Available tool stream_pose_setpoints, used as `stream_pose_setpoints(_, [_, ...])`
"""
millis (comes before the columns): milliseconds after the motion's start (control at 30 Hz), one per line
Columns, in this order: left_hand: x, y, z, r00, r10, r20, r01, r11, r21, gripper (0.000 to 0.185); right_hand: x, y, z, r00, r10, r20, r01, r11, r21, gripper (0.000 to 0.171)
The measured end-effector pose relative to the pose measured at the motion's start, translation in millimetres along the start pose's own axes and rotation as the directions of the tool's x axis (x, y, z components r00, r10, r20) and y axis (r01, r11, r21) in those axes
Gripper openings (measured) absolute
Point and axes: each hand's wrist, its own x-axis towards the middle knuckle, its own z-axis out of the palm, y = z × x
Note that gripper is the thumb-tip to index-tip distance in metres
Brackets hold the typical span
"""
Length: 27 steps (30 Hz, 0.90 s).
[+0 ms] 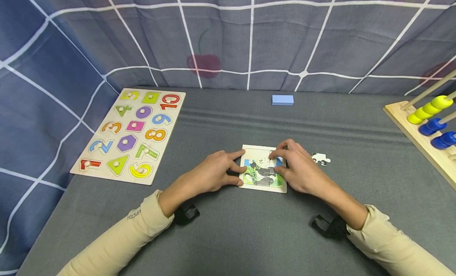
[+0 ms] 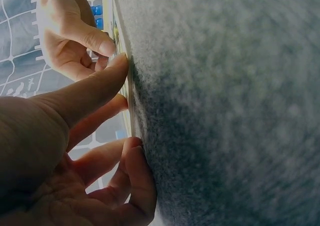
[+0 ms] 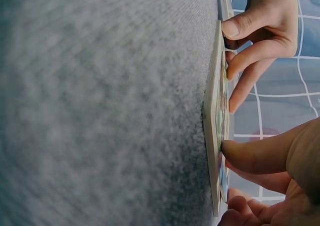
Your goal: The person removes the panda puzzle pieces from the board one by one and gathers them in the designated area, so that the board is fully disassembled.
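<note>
A small wooden panda jigsaw board [image 1: 263, 189] lies flat in front of me, with green, blue and black-and-white pieces set in its frame. My left hand [image 1: 215, 171] rests at its left edge, thumb and fingertips extended against the rim. Over the upper right part of the board, my right hand [image 1: 299, 169] pinches a puzzle piece between thumb and fingers, low against the picture; the hand covers most of that piece. A loose black-and-white puzzle piece [image 1: 322, 159] lies on the table just right of the right hand. In the right wrist view, the right thumb [image 3: 250, 153] touches the board's face.
On the left lies a wooden number and shape board [image 1: 144, 157] with knobbed pieces. A blue block [image 1: 282, 100] sits at the back near the checked curtain [image 1: 228, 38]. At the far right stands a wooden bead frame [image 1: 409, 127] with yellow and blue beads.
</note>
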Motion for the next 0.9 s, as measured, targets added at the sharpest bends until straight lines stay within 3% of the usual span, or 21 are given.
stream_pose_setpoints(300, [-0.6,0.2,0.0,1.000,-0.012,-0.005,0.012,1.000,-0.004,0.040,1.4,-0.5,1.7,1.000,0.018,0.008,-0.018,1.000,-0.010,0.048])
stream_pose_setpoints(900, [-0.1,0.4,-1.2,1.000,0.004,-0.007,-0.004,1.000,-0.021,0.040,2.6,-1.0,-1.1,1.000,0.024,-0.012,-0.024,0.999,-0.027,0.041])
